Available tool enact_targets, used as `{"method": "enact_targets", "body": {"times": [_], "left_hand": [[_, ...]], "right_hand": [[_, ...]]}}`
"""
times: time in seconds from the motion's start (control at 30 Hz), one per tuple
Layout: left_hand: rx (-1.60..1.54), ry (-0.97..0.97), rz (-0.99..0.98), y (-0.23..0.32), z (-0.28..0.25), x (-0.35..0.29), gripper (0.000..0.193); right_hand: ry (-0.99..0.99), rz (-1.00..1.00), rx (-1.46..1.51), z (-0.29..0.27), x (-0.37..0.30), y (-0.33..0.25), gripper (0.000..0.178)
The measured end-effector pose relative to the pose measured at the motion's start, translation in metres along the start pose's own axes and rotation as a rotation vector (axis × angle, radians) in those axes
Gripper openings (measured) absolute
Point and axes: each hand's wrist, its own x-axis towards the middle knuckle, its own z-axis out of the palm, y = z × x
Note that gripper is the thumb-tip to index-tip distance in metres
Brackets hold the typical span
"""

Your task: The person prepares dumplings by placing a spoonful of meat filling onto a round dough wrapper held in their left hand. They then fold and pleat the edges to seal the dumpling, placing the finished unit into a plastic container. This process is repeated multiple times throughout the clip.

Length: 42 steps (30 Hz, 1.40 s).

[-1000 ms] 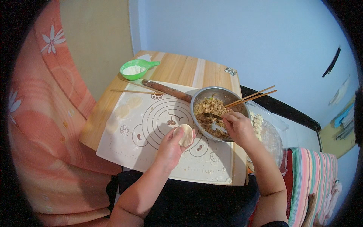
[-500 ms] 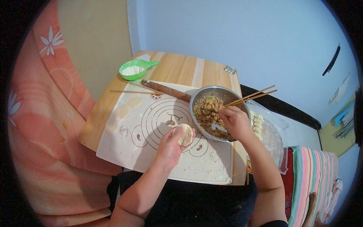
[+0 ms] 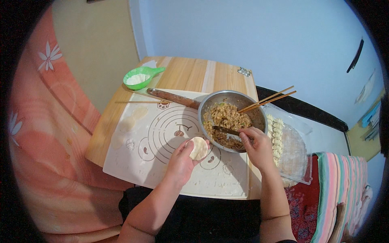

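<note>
On the fingers of my left hand rests a round, pale dumpling wrapper, held by the thumb at its edge. My right hand grips a dark, narrow spatula between thumb and fingers, its blade over the filling. Below it, a steel mixing bowl holds brownish minced filling with green bits. A pair of chopsticks leans on the bowl's far right rim, tips in the filling. The wrapper is left of the bowl, above a white printed dough mat.
A rolling pin lies against the bowl's left side. A green scoop of flour stands at the far left of the wooden table. Flat wrappers lie on the mat's left. Right of the bowl, a clear tray holds rows of dumplings.
My right hand has drawn back toward me and slightly right, bringing the spatula into view over the filling. My left hand still holds the wrapper, now turned more face up.
</note>
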Motion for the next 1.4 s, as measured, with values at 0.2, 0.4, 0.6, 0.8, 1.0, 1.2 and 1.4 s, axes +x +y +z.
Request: {"method": "enact_targets", "body": {"times": [0.2, 0.4, 0.6, 0.8, 1.0, 1.2, 1.4], "left_hand": [[0.017, 0.010, -0.002, 0.000, 0.003, -0.001, 0.034], [0.006, 0.025, 0.025, -0.001, -0.002, -0.001, 0.033], [0.032, 0.054, 0.019, 0.001, 0.002, -0.001, 0.033], [0.020, 0.030, 0.006, 0.000, -0.003, -0.001, 0.033], [0.021, 0.040, 0.004, -0.005, -0.004, 0.001, 0.032], [-0.020, 0.053, 0.007, -0.006, 0.000, 0.000, 0.032], [-0.066, 0.050, 0.037, -0.009, -0.001, 0.000, 0.035]], "right_hand": [[0.002, 0.034, 0.087, 0.012, -0.003, -0.007, 0.016], [0.033, 0.102, 0.158, 0.005, -0.001, -0.009, 0.015], [0.072, -0.123, 0.050, 0.017, 0.014, -0.001, 0.014], [-0.093, -0.031, 0.149, -0.016, 0.002, 0.002, 0.014], [0.046, -0.017, 0.030, -0.007, -0.006, 0.006, 0.017], [-0.022, -0.078, 0.029, -0.008, -0.017, -0.011, 0.016], [0.047, 0.051, 0.309, 0.005, -0.031, 0.000, 0.019]]}}
